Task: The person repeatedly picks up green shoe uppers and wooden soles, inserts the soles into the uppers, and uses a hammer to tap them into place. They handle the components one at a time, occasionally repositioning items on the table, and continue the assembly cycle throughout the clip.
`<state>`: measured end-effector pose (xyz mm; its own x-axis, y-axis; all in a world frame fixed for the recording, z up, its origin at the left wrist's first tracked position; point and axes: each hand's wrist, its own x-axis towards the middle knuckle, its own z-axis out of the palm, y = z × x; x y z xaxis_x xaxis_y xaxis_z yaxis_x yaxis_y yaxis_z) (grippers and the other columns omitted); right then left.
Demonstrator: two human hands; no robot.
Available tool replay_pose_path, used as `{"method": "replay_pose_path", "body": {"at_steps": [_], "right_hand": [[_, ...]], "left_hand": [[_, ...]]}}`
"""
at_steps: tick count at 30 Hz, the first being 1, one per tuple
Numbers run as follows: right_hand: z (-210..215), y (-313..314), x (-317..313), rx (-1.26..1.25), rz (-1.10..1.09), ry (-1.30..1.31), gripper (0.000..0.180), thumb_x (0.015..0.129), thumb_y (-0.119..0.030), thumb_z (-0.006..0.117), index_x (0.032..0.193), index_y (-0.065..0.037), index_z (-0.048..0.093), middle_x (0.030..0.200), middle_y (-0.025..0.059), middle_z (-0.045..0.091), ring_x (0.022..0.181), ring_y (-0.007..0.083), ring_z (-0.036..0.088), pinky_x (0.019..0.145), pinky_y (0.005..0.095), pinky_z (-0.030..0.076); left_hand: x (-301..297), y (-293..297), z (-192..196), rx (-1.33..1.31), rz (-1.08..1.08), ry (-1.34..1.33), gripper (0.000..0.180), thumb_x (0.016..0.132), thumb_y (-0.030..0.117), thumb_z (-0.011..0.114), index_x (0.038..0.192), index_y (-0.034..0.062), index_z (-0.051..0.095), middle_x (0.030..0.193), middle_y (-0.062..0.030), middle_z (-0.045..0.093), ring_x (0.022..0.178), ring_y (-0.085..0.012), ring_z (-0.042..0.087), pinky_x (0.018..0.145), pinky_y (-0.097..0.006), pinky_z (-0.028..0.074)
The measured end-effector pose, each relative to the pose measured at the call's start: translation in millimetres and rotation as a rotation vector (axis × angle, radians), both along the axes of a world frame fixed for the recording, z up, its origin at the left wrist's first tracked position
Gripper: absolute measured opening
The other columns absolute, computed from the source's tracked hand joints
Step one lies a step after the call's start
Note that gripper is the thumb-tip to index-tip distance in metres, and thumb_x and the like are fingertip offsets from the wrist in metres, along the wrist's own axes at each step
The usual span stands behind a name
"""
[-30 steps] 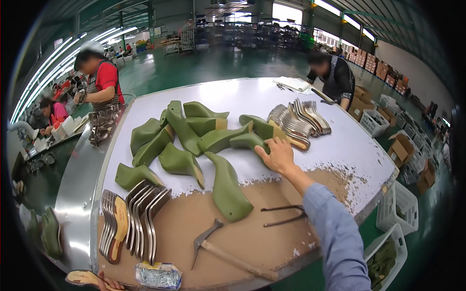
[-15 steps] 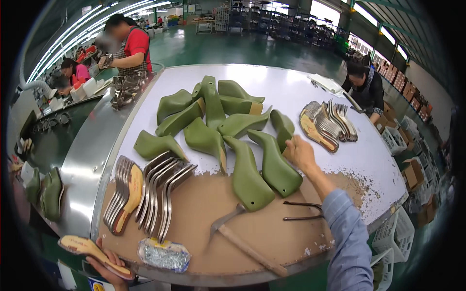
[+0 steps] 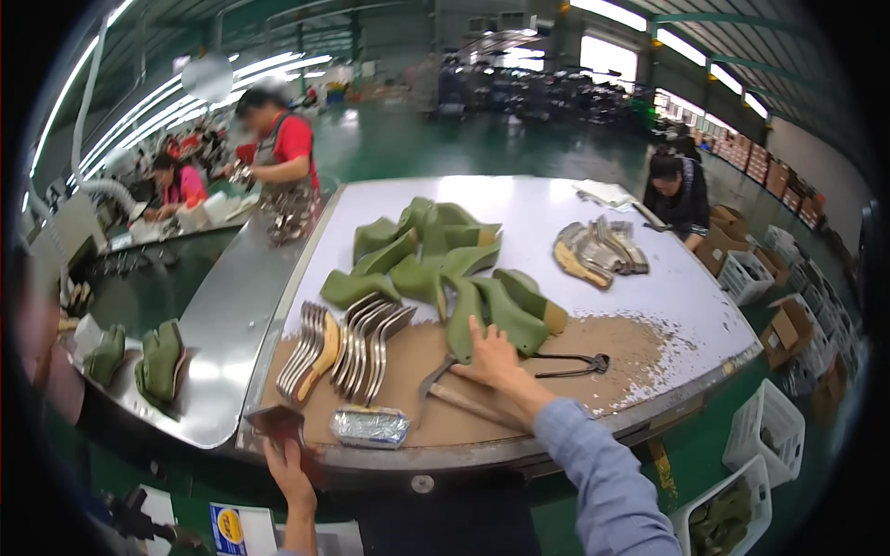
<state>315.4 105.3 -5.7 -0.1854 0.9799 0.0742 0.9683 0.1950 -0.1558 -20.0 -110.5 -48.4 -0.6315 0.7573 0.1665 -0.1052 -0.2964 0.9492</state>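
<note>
Fingers of the left hand (image 3: 297, 486) look pinched round a dark brown, curved sole-shaped piece (image 3: 278, 424), too blurry to tell more, maybe tilted up to clear the table. Just past those fingertips, nested tan-and-silver curved soles (image 3: 317, 360) stand on edge, guessing for easy picking. Right hand's (image 3: 497, 363) fingers are spread over a smooth olive-green plastic-looking shoe last (image 3: 464, 326); can't tell if they're gripping. Black metal pincers (image 3: 571, 373) sit right of them, probably kept handy.
</note>
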Motion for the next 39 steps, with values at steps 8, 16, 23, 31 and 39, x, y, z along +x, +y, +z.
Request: {"method": "replay_pose_path", "body": {"at_steps": [8,16,23,31,39], "right_hand": [[30,-40,9,-0.474,-0.159,1.389,0.061,0.089,-0.044,0.066,0.129,0.002,0.058,0.111,0.0109,0.065,0.1,0.0189,0.063,0.082,0.0409,0.055],[42,-259,-36,-0.105,0.56,1.007,0.067,0.091,-0.039,0.068,0.143,0.0,0.049,0.133,0.0217,0.055,0.123,0.034,0.054,0.108,0.0423,0.041],[-8,-309,-64,-0.957,0.174,1.408,0.06,0.096,-0.036,0.071,0.135,0.003,0.046,0.128,0.015,0.056,0.12,0.0194,0.054,0.102,0.0347,0.045],[-1,-289,-46,-0.295,0.615,1.117,0.066,0.078,-0.014,0.088,0.127,-0.001,0.046,0.124,0.0212,0.056,0.114,0.0308,0.06,0.099,0.0377,0.048],[1,-197,-46,0.129,0.778,0.745,0.064,0.072,-0.005,0.087,0.121,-0.006,0.045,0.129,0.0241,0.055,0.112,0.043,0.059,0.092,0.0465,0.05]], "left_hand": [[66,-90,53,-0.088,-0.025,-0.403,0.05,0.106,0.04,0.043,0.143,0.0057,0.042,0.107,-0.0106,0.063,0.087,-0.026,0.065,0.073,-0.038,0.055],[124,-44,29,0.109,-0.458,-0.883,0.074,0.095,0.074,0.04,0.138,0.0151,0.051,0.124,-0.0091,0.059,0.108,-0.0273,0.059,0.09,-0.046,0.051],[110,-97,31,0.149,-0.329,-0.973,0.064,0.095,0.062,0.048,0.127,0.0076,0.058,0.112,-0.0164,0.066,0.082,-0.0252,0.067,0.073,-0.04,0.058],[87,-99,53,0.406,-0.423,-0.429,0.086,0.092,0.056,0.061,0.158,0.0129,0.028,0.144,-0.0199,0.05,0.131,-0.0366,0.053,0.11,-0.054,0.046],[72,-32,26,0.359,-0.069,-0.647,0.046,0.096,0.025,0.061,0.136,0.0101,0.044,0.129,-0.0155,0.059,0.122,-0.0285,0.058,0.106,-0.045,0.048]]}}
